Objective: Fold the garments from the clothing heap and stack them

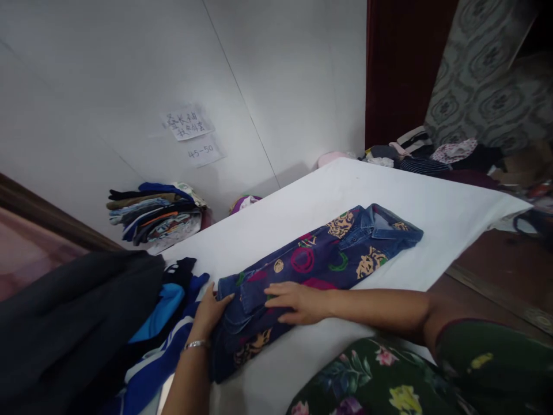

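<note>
A blue denim shirt (298, 265) with a collar and red, green and tan prints lies folded lengthwise on a white-covered table (276, 225). Its collar points to the far right. At the near left end, my left hand (211, 314), with a bracelet on the wrist, rests against the shirt's edge. Its thumb lies on the cloth, apart from the index finger; the other fingers are hidden. My right hand (302, 302) lies flat on the middle of the shirt, fingers spread towards the left.
Dark, bright blue and white clothes (159, 323) are heaped at the left, close to my left forearm. Beyond the table's left edge stands a stack of folded clothes (159, 213). More clothes (427, 155) lie past the far right edge. Paper notes (190, 132) hang on the wall.
</note>
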`<state>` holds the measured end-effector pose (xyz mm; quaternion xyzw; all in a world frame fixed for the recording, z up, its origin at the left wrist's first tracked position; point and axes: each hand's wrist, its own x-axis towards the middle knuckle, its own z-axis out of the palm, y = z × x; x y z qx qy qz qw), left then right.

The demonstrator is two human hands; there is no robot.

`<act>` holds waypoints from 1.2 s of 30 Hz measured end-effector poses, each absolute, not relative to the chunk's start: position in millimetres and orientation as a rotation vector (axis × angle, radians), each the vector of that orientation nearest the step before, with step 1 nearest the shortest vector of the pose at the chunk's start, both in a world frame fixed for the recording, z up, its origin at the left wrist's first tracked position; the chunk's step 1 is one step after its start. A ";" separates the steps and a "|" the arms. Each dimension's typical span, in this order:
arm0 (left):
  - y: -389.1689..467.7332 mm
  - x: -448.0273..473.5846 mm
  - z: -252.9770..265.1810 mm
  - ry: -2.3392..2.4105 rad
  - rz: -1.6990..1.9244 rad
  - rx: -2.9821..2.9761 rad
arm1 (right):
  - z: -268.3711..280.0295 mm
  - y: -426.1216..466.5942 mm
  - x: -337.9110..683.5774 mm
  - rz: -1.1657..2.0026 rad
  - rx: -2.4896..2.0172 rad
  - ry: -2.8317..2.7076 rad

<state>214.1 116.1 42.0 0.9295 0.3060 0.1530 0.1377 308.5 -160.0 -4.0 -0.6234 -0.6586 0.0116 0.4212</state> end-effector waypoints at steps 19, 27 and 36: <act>59.7 221.1 17.2 0.527 0.032 2.925 | 19.2 -364.0 463.0 -0.042 -2.435 -1.082; -44.6 254.7 33.2 -0.089 0.489 2.824 | 35.6 -369.2 539.7 -0.109 -2.658 -0.705; -92.6 281.5 22.0 -0.215 0.341 2.886 | 18.9 -340.1 581.2 0.033 -2.770 -0.581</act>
